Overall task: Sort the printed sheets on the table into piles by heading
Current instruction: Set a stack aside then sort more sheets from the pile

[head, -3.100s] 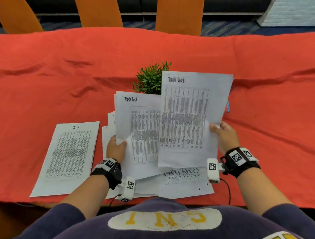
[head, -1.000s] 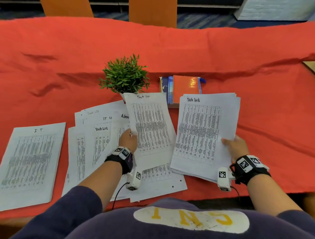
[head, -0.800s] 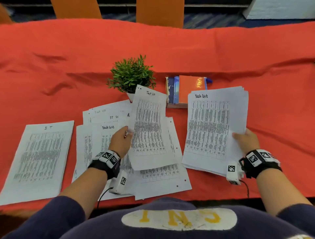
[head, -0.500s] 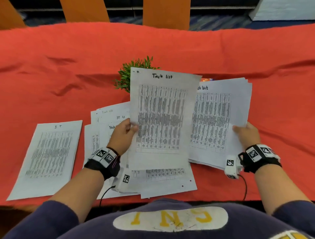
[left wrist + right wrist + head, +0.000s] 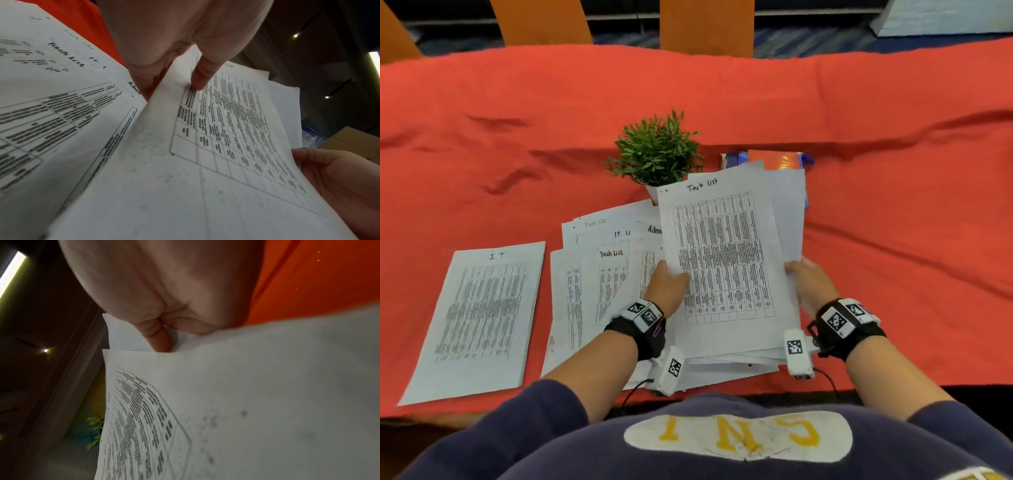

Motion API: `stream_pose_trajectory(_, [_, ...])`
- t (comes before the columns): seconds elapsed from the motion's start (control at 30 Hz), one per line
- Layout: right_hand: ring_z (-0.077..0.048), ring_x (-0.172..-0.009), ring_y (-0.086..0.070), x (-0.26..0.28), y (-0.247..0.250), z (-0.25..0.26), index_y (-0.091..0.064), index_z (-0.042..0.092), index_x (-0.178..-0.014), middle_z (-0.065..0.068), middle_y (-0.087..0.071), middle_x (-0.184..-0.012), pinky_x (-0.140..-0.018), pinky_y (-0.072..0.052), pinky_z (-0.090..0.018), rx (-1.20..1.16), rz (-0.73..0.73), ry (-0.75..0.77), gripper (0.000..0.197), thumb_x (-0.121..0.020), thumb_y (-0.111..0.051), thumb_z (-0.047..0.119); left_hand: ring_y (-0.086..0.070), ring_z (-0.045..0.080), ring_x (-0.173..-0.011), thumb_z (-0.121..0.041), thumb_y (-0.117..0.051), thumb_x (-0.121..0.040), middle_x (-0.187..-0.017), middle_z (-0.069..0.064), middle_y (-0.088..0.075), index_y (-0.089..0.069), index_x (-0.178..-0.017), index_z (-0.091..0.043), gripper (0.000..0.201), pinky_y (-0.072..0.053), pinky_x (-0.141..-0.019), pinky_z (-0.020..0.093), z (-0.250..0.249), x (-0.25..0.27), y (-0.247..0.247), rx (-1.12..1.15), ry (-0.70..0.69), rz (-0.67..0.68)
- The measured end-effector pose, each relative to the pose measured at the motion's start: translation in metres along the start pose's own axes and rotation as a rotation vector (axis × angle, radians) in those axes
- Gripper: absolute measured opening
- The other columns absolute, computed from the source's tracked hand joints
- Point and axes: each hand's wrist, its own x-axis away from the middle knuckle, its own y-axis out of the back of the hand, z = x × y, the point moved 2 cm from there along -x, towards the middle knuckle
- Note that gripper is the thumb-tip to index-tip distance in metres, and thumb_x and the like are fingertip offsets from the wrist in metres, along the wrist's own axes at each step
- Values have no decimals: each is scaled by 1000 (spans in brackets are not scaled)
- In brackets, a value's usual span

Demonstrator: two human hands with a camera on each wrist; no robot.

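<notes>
Both hands are on paper here. The left hand [image 5: 666, 286] pinches the left edge of a sheet headed "Task list" [image 5: 722, 260], thumb on the printed side and the other fingers tucked behind it. The left wrist view shows that thumb [image 5: 202, 76] pressing right on the table grid. The right hand [image 5: 808, 284] grips the right edge of a stack of sheets [image 5: 787, 219] that sits directly under that top sheet, with the thumb [image 5: 157, 335] lying on top of the stack's edge. So the top sheet overlaps the stack, a bit skewed, and both are lifted off the table near the middle, just in front of the person.

Left of the hands there's a messy spread of loose sheets [image 5: 599, 274] lying flat on the red tablecloth [image 5: 893, 240]; I can read headings like "Task List", "IT" and something starting "Adm". Further left, apart from the mess, is a neat pile headed "IT" [image 5: 482, 318].

Behind the held sheets stands a small green plant [image 5: 657, 150], and to its right an orange book [image 5: 774, 159] pokes out from behind the stack. A few orange chair backs [image 5: 705, 27] line the far side of the table.
</notes>
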Motion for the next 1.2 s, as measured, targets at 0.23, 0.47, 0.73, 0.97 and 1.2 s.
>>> stream_pose_trajectory(0.23, [-17,-107,-66,4,-5,-3,-61,12,-124,-4,-70,-115,-97,-48,-32,-16,115,-25,47,-97,-44,46,-55,14,-97,-6,-56,-91,-119,-4,-55,-42,-130,-13,42,-47,-80,23,6,1,1,52,-5,-7])
stream_pose_trajectory(0.47, [-21,-108,-64,11,-20,23,-58,18,-116,-4,-67,-116,-96,-50,-41,273,122,241,26,-93,-57,7,-60,11,-84,1,-53,-89,-96,-5,-61,-50,-116,-25,38,-46,-62,17,-11,15,15,260,-167,-142])
stream_pose_trajectory(0.73, [-13,-100,-69,29,-36,39,-64,9,-115,1,-73,-106,-86,-53,-31,119,154,323,33,-83,-67,1,-56,-17,-85,-6,-58,-91,-102,-25,-52,-35,-120,-30,43,-44,-68,5,-25,46,26,392,-355,-209])
stream_pose_trajectory(0.97, [-19,-101,-68,34,-51,42,-64,8,-115,-5,-72,-108,-88,-56,-35,-9,110,328,40,-77,-74,3,-56,-11,-92,-17,-58,-93,-106,-14,-60,-44,-123,-22,34,-45,-81,18,-37,47,27,425,-345,-250])
stream_pose_trajectory(1.2, [-20,-101,-69,35,-51,40,-70,12,-106,-1,-74,-104,-96,-51,-46,32,122,287,29,-78,-74,8,-61,0,-84,-11,-57,-93,-100,-8,-62,-45,-115,-16,25,-47,-60,7,-33,42,32,483,-331,-277])
